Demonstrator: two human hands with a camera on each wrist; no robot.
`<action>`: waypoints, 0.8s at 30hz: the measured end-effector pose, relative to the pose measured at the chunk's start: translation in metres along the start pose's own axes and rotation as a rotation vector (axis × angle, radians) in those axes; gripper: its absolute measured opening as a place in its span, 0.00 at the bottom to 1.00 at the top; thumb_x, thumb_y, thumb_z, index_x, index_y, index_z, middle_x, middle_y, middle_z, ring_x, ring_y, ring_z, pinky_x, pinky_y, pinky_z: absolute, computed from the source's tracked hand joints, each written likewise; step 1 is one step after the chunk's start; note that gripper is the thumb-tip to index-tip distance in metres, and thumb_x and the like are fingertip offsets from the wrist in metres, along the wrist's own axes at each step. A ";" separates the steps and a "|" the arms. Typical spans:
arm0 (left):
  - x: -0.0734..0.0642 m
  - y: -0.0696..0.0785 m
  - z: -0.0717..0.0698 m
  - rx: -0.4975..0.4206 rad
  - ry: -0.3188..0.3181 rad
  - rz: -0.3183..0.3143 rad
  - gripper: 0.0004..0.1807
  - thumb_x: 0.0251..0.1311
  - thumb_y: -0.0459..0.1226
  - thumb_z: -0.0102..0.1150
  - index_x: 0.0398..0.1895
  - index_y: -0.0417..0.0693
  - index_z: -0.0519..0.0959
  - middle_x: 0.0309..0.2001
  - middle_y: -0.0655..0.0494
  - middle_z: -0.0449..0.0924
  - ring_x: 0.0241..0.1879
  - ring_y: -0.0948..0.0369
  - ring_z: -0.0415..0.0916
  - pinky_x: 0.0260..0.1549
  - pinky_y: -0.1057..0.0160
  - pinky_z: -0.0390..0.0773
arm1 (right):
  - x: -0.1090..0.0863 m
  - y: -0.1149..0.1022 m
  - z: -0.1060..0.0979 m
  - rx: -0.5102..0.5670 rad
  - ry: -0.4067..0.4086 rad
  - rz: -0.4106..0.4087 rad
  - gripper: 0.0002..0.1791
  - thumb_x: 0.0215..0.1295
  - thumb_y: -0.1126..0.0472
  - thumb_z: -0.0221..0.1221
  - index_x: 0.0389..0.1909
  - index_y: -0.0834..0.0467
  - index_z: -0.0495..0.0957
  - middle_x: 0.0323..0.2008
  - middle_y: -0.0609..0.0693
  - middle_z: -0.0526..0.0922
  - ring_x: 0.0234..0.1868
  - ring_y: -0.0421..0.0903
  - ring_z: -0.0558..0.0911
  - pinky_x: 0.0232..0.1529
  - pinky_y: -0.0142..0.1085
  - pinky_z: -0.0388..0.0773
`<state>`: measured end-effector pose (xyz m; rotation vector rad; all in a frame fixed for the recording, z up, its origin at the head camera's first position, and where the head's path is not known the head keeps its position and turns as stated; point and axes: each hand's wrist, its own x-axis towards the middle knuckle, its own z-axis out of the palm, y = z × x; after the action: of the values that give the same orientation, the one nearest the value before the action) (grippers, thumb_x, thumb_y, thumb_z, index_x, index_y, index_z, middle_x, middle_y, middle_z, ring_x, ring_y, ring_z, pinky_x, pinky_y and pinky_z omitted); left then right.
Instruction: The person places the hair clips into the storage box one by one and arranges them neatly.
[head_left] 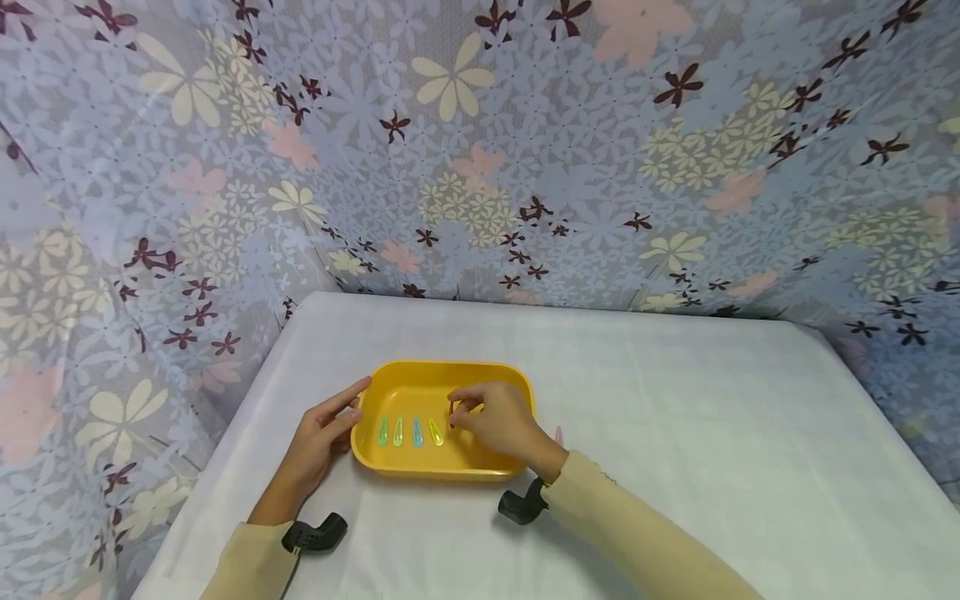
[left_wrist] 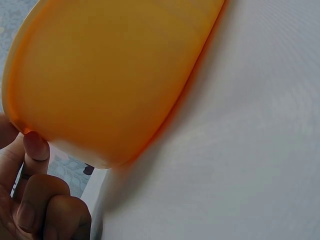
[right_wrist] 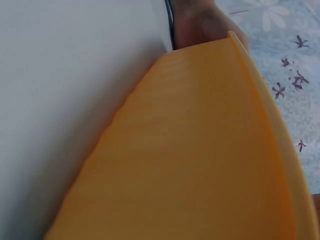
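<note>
A yellow tray (head_left: 442,472) sits on the white table. Inside it, a green hair clip (head_left: 382,431), a light green hair clip (head_left: 397,432), a blue hair clip (head_left: 417,432) and a yellow hair clip (head_left: 436,432) lie in a row. My left hand (head_left: 321,437) grips the tray's left end; in the left wrist view its thumb (left_wrist: 36,145) presses the outer wall by the rim. Over the tray, my right hand (head_left: 491,417) pinches a dark red hair clip (head_left: 452,408), held upright between thumb and finger. The right wrist view shows mostly the tray's outer wall (right_wrist: 175,145).
A pink hair clip (head_left: 558,435) lies on the table just right of the tray, partly hidden by the right wrist. The white-covered table (head_left: 712,433) stretches away to the right. A flowered curtain (head_left: 480,167) hangs behind it.
</note>
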<state>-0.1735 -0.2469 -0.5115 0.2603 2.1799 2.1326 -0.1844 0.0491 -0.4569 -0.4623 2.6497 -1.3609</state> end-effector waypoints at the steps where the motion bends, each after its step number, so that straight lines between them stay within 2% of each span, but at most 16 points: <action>1: 0.001 0.000 0.000 0.003 0.002 -0.001 0.27 0.76 0.38 0.55 0.75 0.42 0.68 0.45 0.49 0.68 0.23 0.65 0.66 0.22 0.72 0.70 | 0.001 0.000 0.001 -0.001 -0.006 0.005 0.14 0.64 0.63 0.69 0.50 0.60 0.87 0.30 0.40 0.85 0.37 0.45 0.79 0.24 0.29 0.64; 5: 0.003 0.001 0.001 0.005 0.003 -0.007 0.27 0.76 0.38 0.55 0.75 0.42 0.68 0.46 0.49 0.68 0.24 0.65 0.66 0.22 0.72 0.70 | 0.005 0.003 0.007 -0.027 -0.039 0.024 0.12 0.64 0.65 0.68 0.48 0.61 0.88 0.29 0.41 0.84 0.30 0.42 0.78 0.24 0.29 0.69; 9: 0.004 0.001 0.001 0.007 0.009 -0.007 0.27 0.76 0.38 0.55 0.75 0.43 0.68 0.46 0.48 0.68 0.23 0.65 0.66 0.22 0.72 0.70 | 0.010 0.006 0.010 -0.073 -0.069 0.027 0.10 0.62 0.66 0.68 0.44 0.61 0.89 0.28 0.42 0.83 0.28 0.40 0.77 0.28 0.29 0.73; 16: 0.005 0.001 0.001 -0.002 -0.002 0.002 0.27 0.76 0.38 0.55 0.75 0.42 0.68 0.46 0.49 0.68 0.24 0.66 0.66 0.22 0.73 0.71 | 0.016 0.010 0.011 -0.115 -0.086 0.030 0.09 0.59 0.69 0.69 0.41 0.63 0.88 0.24 0.43 0.81 0.26 0.41 0.75 0.27 0.29 0.71; 24: 0.006 -0.001 0.001 -0.010 0.010 -0.003 0.28 0.75 0.38 0.56 0.75 0.42 0.68 0.46 0.50 0.68 0.24 0.66 0.66 0.23 0.73 0.71 | 0.015 0.008 0.013 -0.217 -0.080 0.042 0.10 0.57 0.66 0.74 0.41 0.59 0.88 0.23 0.44 0.77 0.28 0.42 0.74 0.30 0.31 0.71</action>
<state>-0.1791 -0.2444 -0.5122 0.2462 2.1734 2.1475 -0.1971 0.0386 -0.4701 -0.4704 2.7362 -1.0253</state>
